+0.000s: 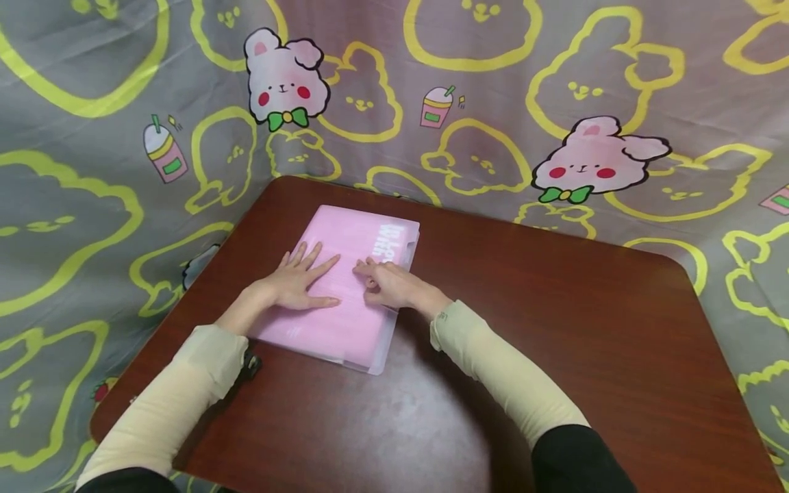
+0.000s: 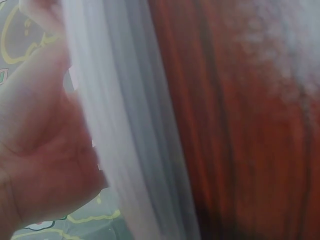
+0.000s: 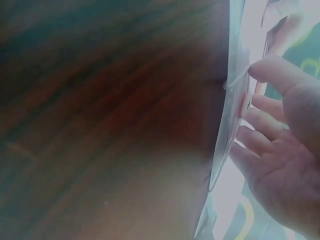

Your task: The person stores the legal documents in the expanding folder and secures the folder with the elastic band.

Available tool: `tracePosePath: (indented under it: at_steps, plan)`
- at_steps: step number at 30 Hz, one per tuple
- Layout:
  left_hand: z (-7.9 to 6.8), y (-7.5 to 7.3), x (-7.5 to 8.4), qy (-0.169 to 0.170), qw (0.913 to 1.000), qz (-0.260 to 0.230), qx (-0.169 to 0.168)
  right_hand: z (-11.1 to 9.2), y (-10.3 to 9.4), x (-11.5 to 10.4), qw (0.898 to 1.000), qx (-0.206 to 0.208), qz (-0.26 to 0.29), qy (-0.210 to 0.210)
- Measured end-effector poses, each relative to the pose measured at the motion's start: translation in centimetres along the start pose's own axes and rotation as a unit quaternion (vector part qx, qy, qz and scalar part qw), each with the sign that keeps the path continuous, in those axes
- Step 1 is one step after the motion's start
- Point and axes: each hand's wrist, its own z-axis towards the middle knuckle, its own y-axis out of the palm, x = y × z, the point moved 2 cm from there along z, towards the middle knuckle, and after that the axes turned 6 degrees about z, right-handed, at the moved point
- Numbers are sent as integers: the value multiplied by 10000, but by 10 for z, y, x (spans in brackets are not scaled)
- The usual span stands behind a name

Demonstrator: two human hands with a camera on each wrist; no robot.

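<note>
A pink expanding file folder [image 1: 335,270] with white lettering and a clear plastic edge lies flat on the table. My left hand [image 1: 298,283] is spread on its cover, palm down with fingers apart. In the left wrist view, pale pleats [image 2: 125,120] run along the folder's side beside that hand's palm. Over the folder's right part is my right hand [image 1: 390,282], with bent fingers. A thin pale cord [image 3: 237,80] crosses the folder's edge to the right thumb tip in the right wrist view. Whether thumb and fingers pinch it is unclear.
The brown wooden table [image 1: 542,329] has rounded corners, and a bright glare lies near its front. A patterned curtain [image 1: 481,157] hangs behind and at both sides. A small dark object [image 1: 249,366] shows beside the left sleeve.
</note>
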Motion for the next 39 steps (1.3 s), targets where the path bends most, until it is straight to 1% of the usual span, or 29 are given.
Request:
tracePosePath:
  at_steps: [1, 9, 12, 13, 17, 21, 27, 31, 35, 37, 39]
  plan:
    - [-2, -2, 3, -26, 10000, -24, -29, 0, 0, 0, 10000, -15, 38, -1]
    - [-2, -1, 4, -121, 9994, 311, -126, -3, 0, -2, 9996, -166, 219, 57]
    - [-4, -3, 3, -117, 9995, 268, -129, -3, 1, -2, 9995, -205, 215, 44]
    - [-2, -1, 0, -113, 9996, 249, -112, -2, 1, -2, 9995, -226, 214, 43]
    - [-3, 0, -3, -61, 9999, 123, -76, -3, 1, -3, 9992, -321, 201, 99]
    - [-2, 0, -2, -44, 9997, 187, -122, -4, 4, -2, 9993, -354, 49, 108]
    - [-2, -2, -5, -113, 9991, 377, -152, -9, 8, 3, 9990, -285, -342, -1]
    - [-5, -3, -9, -168, 9993, 291, -159, -13, 10, 5, 9984, -311, -456, 123]
    - [-8, -3, -12, -246, 9993, 247, -168, -21, 10, 11, 9978, -170, -572, 298]
    - [-8, -3, -11, -282, 9992, 267, -109, -26, 10, 16, 9973, -65, -626, 367]
    - [-6, -3, -8, -276, 9992, 297, 38, -32, 7, 19, 9970, 67, -635, 428]
